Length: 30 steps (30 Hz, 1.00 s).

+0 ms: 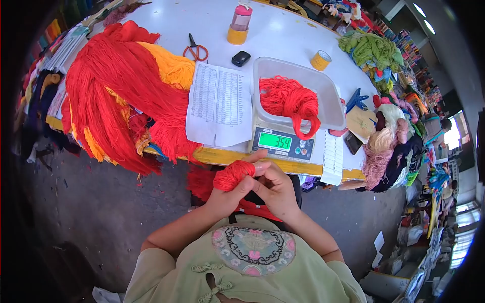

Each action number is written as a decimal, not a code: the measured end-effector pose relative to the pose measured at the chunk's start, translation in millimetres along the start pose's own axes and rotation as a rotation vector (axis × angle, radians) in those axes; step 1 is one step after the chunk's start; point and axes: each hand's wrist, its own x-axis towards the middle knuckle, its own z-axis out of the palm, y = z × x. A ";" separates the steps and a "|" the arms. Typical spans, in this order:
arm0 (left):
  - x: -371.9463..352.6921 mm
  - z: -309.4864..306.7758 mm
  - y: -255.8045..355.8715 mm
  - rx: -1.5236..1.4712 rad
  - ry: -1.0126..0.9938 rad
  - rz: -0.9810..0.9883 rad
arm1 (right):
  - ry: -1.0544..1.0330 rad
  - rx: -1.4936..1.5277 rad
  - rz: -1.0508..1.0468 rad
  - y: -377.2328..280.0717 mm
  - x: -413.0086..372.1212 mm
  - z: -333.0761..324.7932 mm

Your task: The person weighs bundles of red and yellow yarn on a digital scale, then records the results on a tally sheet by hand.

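Before the desk (283, 38), my left hand (228, 198) grips a red yarn bundle (232, 176); my right fingers (273, 174) bend beside it, though I cannot tell what they pinch. A slackened left grip could let strands spill and tangle.

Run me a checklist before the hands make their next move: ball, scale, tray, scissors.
1. Ball held: ok, in the left hand, right hand at its side.
2. Scale on: ok, display lit.
3. Scale's unit: cannot tell, too small.
4. Red yarn all inside the tray: not ok, a loop hangs over the near rim.
5. Scissors away from both hands: ok, farther back on the table.
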 end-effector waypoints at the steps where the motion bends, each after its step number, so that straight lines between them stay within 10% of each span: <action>1: 0.1 1.1 0.4 0.040 -0.009 -0.002 | -0.002 -0.003 0.000 1.1 -0.1 -0.6; 20: -7.0 -8.4 4.0 0.051 0.253 -0.103 | 0.082 -0.042 -0.039 -5.6 -3.1 -1.3; 30: -13.1 -27.0 5.8 -0.231 0.236 -0.132 | -0.109 0.302 0.390 -17.2 5.7 9.1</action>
